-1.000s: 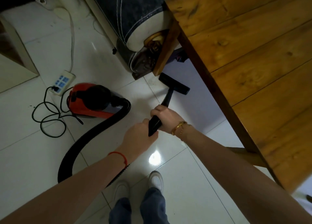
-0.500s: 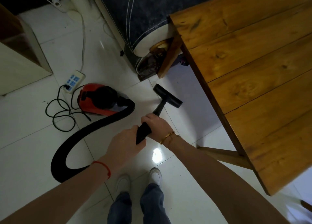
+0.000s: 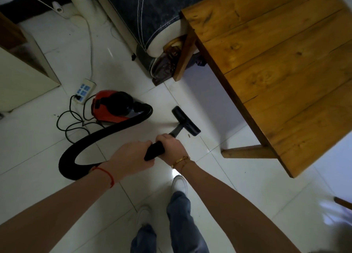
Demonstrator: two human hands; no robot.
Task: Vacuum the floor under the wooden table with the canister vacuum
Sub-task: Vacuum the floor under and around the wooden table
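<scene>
Both hands, left (image 3: pixel 131 157) and right (image 3: pixel 172 148), gripping wand (image 3: pixel 155 150), nozzle (image 3: pixel 185 123) pulled back mid-frame from under bench (image 3: pixel 276 62), ready for another pass.

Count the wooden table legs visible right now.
2. One wooden table leg slants down at the table's far corner, beside the dark blue upholstered furniture. The other angles out under the near corner. Further legs may be hidden beneath the plank tabletop.

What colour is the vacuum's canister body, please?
Red with a black top, seen in the head view: canister on the white floor.
</scene>
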